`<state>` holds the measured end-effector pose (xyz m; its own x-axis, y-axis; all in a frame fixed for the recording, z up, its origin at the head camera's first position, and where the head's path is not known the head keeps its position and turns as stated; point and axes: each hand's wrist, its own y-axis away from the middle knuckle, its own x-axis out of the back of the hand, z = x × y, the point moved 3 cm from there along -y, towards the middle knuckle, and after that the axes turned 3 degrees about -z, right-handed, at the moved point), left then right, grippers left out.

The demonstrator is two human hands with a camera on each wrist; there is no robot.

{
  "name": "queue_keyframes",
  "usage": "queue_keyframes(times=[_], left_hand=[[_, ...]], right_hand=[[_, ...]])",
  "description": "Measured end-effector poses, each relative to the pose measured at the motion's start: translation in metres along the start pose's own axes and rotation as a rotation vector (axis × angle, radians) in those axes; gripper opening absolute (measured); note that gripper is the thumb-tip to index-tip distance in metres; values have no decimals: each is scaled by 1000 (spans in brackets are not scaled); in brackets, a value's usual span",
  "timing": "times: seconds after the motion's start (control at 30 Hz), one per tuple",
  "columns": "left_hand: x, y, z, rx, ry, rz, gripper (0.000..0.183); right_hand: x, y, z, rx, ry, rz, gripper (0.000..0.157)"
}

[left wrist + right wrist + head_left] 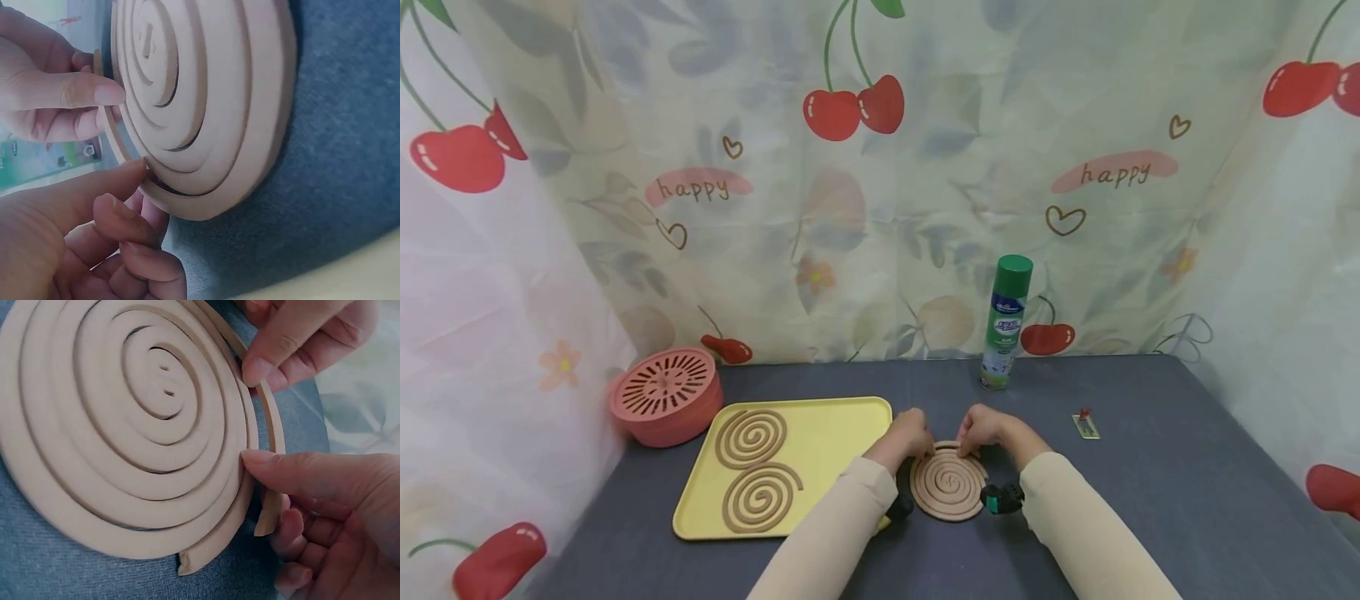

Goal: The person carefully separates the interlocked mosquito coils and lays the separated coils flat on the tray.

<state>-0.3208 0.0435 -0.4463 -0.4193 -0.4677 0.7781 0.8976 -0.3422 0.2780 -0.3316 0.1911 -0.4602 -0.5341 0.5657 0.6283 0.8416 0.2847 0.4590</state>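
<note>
A pair of nested mosquito coils (949, 485) lies on the dark tabletop between both hands. My left hand (913, 432) pinches its far edge on the left, thumb on top and fingers below. On the right of that edge, my right hand (989, 428) grips it between thumb and curled fingers. In the right wrist view an outer strand (273, 419) stands apart from the neighbouring rings, its free end by the right fingers. The left wrist view shows the rings (225, 94) close together elsewhere, with narrow dark gaps.
Left of the hands is a yellow tray (831, 433) bearing two single coils (752, 439). A pink slotted round box (668, 398) stands beyond its left corner. A green spray can (1006, 325) stands at the back; a small metal piece on a card (1086, 425) lies right.
</note>
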Motion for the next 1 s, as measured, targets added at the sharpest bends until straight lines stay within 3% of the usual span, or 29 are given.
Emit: queue_keyframes(times=[0.27,0.37,0.57,0.77,1.0], left_hand=[[0,4,-9,-74,113,-97,7],[2,8,-12,-103,159,-137,6],[12,21,-15,-173,222,-150,9],[23,46,-12,-257,215,-157,9],[25,78,-3,-320,100,-87,11]], right_hand=[[2,6,2,83,-75,-7,8],[2,9,1,156,-122,-31,11],[4,18,-3,302,-193,-71,17],[4,32,-15,413,-191,-98,18],[-1,54,-30,548,-146,-103,15]])
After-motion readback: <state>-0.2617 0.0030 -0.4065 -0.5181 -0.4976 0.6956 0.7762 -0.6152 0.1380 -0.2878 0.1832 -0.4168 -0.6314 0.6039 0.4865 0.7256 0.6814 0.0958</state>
